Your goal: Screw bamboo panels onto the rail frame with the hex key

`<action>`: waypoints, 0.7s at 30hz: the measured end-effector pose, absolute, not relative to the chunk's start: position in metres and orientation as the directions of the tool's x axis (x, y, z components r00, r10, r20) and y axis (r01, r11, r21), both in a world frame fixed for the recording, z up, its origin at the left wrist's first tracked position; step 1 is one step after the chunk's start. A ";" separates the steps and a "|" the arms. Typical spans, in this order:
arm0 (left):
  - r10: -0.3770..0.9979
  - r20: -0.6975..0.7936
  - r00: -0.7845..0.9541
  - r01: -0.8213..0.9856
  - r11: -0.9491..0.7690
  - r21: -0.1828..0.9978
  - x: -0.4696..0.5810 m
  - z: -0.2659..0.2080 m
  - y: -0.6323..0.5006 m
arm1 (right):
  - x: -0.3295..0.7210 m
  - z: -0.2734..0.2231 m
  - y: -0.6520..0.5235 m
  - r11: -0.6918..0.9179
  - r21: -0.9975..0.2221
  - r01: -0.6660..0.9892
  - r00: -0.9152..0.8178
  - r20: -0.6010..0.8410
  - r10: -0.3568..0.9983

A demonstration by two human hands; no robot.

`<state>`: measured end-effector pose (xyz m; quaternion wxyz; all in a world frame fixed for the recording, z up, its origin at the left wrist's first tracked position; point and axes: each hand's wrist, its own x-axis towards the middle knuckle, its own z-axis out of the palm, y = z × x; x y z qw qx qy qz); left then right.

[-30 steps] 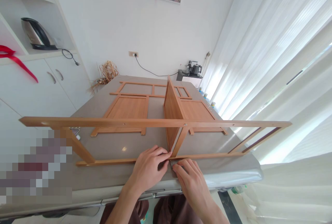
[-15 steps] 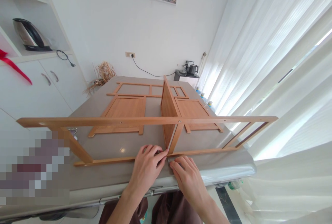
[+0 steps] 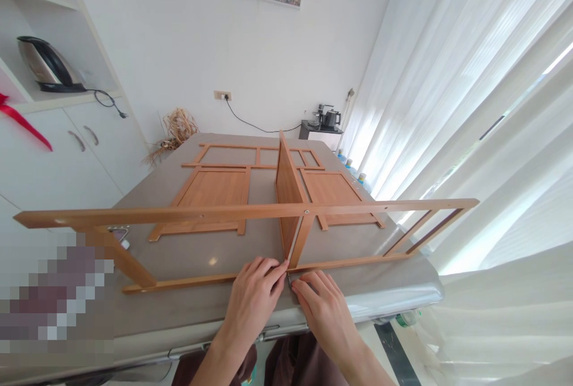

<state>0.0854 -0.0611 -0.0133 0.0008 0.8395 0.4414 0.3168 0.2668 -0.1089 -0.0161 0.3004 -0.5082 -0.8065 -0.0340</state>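
A long wooden frame (image 3: 250, 211) stands on edge across the near side of the table. Behind its middle, an upright wooden panel (image 3: 290, 186) runs away from me and meets the crosspiece. My left hand (image 3: 256, 290) is closed on the frame's lower rail where the panel joins it, its thumb and forefinger at the panel's corner. Just right of it, my right hand (image 3: 323, 299) pinches a thin metal piece (image 3: 289, 280), apparently a screw, that points at the lower rail. Its far end is too small to make out. In the top rail shows a metal fastener (image 3: 307, 212).
Two flat wooden panels (image 3: 215, 192) (image 3: 338, 195) and a slatted wooden frame (image 3: 228, 166) lie on the grey-covered table (image 3: 179, 261) beyond. White curtains (image 3: 447, 105) hang at the right. A cabinet with a kettle (image 3: 47, 64) stands at the left.
The view has shifted slightly, and the frame's left end appears a little lower and farther left. Both hands keep nearly the same place at the lower joint.
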 end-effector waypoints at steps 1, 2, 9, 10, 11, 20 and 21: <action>0.741 0.531 0.410 0.732 -0.615 0.294 0.085 -0.014 -0.061 | 0.267 -0.015 -0.109 0.480 -0.252 0.841 -0.303 0.516 0.801; 0.740 0.530 0.414 0.721 -0.622 0.306 0.085 -0.014 -0.060 | 0.267 -0.015 -0.109 0.477 -0.253 0.842 -0.302 0.512 0.804; 0.751 0.479 0.454 0.729 -0.622 0.285 0.084 -0.015 -0.061 | 0.267 -0.019 -0.108 0.464 -0.263 0.846 -0.292 0.499 0.816; 0.753 0.469 0.461 0.733 -0.621 0.277 0.084 -0.014 -0.062 | 0.267 -0.020 -0.108 0.463 -0.265 0.846 -0.290 0.500 0.816; 0.756 0.463 0.462 0.736 -0.618 0.275 0.085 -0.013 -0.062 | 0.267 -0.020 -0.108 0.463 -0.267 0.845 -0.289 0.500 0.816; 0.787 0.458 0.412 0.755 -0.577 0.312 0.090 -0.012 -0.061 | 0.267 -0.018 -0.107 0.471 -0.276 0.838 -0.285 0.515 0.809; 0.789 0.459 0.408 0.753 -0.575 0.319 0.091 -0.012 -0.061 | 0.267 -0.018 -0.107 0.474 -0.272 0.838 -0.288 0.516 0.806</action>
